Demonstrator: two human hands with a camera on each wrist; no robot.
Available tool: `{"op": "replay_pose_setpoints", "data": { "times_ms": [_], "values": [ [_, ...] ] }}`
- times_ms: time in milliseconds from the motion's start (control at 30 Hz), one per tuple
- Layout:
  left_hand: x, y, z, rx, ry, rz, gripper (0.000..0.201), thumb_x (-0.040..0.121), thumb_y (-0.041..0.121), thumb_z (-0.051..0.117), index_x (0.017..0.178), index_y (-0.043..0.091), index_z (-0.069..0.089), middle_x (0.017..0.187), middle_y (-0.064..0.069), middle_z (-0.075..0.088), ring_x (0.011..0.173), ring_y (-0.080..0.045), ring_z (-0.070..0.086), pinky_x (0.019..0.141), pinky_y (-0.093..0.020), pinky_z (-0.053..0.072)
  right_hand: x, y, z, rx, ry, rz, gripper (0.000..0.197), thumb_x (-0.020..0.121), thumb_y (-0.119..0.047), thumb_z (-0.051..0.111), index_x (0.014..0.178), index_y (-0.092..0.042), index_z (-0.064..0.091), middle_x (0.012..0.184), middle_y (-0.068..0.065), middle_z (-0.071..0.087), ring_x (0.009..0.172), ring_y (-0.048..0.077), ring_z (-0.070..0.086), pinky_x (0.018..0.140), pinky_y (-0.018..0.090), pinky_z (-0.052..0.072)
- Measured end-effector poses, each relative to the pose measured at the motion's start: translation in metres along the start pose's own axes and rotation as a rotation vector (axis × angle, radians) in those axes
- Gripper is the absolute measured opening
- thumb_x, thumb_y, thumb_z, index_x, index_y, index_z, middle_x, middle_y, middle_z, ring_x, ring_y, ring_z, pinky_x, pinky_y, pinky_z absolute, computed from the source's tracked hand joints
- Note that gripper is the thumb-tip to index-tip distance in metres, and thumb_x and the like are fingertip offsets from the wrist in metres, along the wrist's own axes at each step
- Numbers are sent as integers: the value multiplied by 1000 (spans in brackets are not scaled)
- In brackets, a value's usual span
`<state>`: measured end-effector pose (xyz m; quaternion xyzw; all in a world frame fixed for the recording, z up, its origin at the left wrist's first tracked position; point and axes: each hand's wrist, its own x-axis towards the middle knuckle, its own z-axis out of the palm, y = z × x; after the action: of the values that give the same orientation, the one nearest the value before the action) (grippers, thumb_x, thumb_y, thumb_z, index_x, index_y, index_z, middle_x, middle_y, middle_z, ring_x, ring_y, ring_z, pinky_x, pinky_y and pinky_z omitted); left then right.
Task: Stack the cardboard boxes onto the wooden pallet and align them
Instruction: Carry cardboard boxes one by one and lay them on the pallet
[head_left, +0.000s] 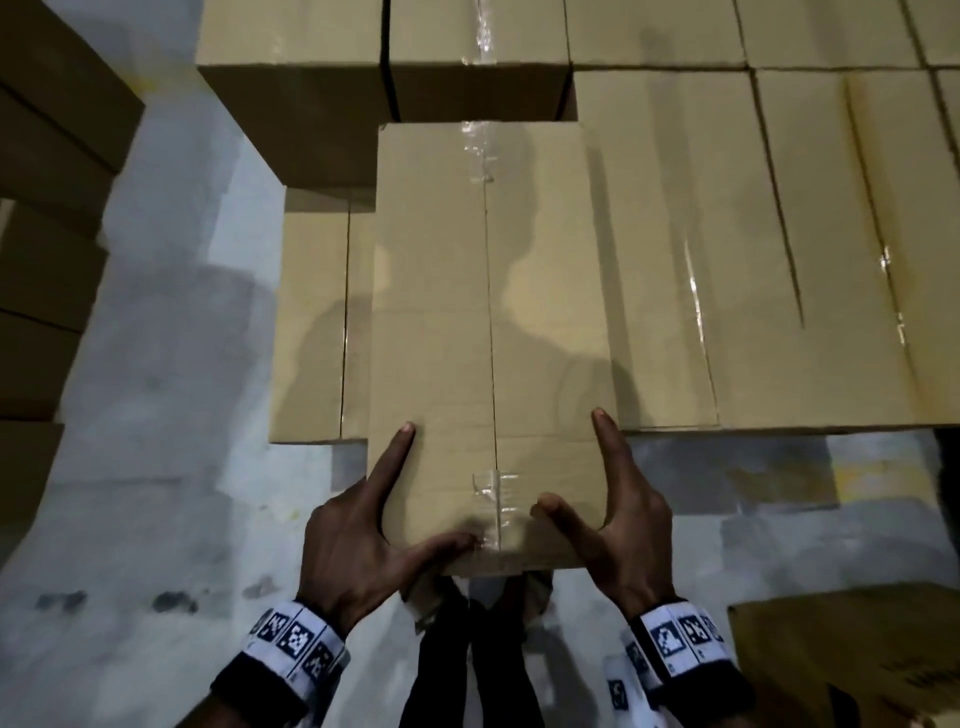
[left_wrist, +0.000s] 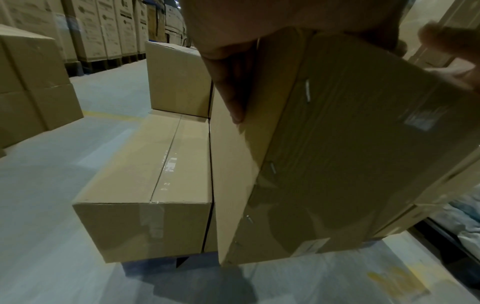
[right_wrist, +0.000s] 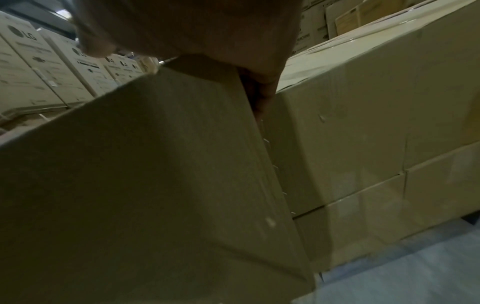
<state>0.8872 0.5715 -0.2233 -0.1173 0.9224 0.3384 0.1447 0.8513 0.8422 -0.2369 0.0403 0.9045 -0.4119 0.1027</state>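
Observation:
A long taped cardboard box lies lengthwise away from me, and I hold it by its near end. My left hand grips the near left corner, thumb on top and index finger along the top edge. My right hand grips the near right corner the same way. In the left wrist view my left fingers lie flat on the box's side. The box hangs over a lower box and next to the tall stack. A dark base shows under the lower box.
Taller boxes stand at the back of the stack. Another pile of boxes rises at the left across a strip of grey floor. One more box sits at the lower right by my legs. Printed cartons line the background.

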Motion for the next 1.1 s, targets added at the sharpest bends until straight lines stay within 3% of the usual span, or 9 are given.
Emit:
{"op": "replay_pose_setpoints", "data": {
  "times_ms": [67,200,367,500,667,767,833,933,1100],
  "values": [
    [7,-6,7,11,-3,2,121,52,103,57,157,61,14,83,13,68,78,-17,69,66,-33,52,3,7,6,-3,10,-5,105,74,-97,41,161,-41,26,161,-11,41,140,13,47,109,30,41],
    [15,-14,19,26,-27,5,121,54,99,63,157,62,10,78,11,66,75,-20,68,68,-39,55,11,20,11,-31,8,-3,100,79,-93,41,161,-38,25,151,-1,56,103,36,68,96,35,51],
    [21,-19,32,37,-40,-13,126,53,95,70,157,61,6,78,10,64,78,-20,68,70,-39,55,16,35,19,-39,6,-15,97,82,-88,46,162,-37,24,160,-7,45,120,32,64,106,31,45],
    [23,-25,38,32,-52,-42,125,55,92,72,156,64,4,91,7,70,87,-23,69,73,-38,54,14,35,29,33,3,46,91,85,-75,59,161,-41,22,164,-12,36,146,10,40,113,26,34],
    [18,-28,43,-81,-48,-70,130,51,85,82,155,64,7,120,8,70,108,-22,67,85,-36,54,1,39,28,-3,64,105,89,85,-61,72,159,-40,29,163,-13,36,147,9,37,117,42,40],
    [14,-37,43,-160,-71,19,136,48,83,85,159,57,11,166,17,29,151,1,28,115,-35,41,-9,37,13,-180,137,-49,93,80,-67,76,156,-27,38,159,0,38,146,23,37,114,51,41],
    [13,-43,42,-141,-114,97,139,45,80,88,159,55,14,172,16,4,152,11,6,119,-31,31,-11,41,2,-358,29,-248,108,72,-77,77,157,-24,36,166,8,29,153,32,27,119,55,31],
    [12,-48,40,-109,-147,153,136,45,71,92,160,50,23,172,16,-6,156,-6,18,116,-36,40,-9,53,-7,-606,-257,-371,123,64,-87,73,163,-39,18,174,7,1,159,35,1,123,64,12],
    [17,-50,40,-73,-122,187,130,46,74,89,158,52,27,172,15,-8,153,-17,31,107,-45,52,13,69,-12,-789,-277,-362,126,61,-75,81,163,-39,18,173,10,-2,159,37,-1,121,64,3]
  ]
}}
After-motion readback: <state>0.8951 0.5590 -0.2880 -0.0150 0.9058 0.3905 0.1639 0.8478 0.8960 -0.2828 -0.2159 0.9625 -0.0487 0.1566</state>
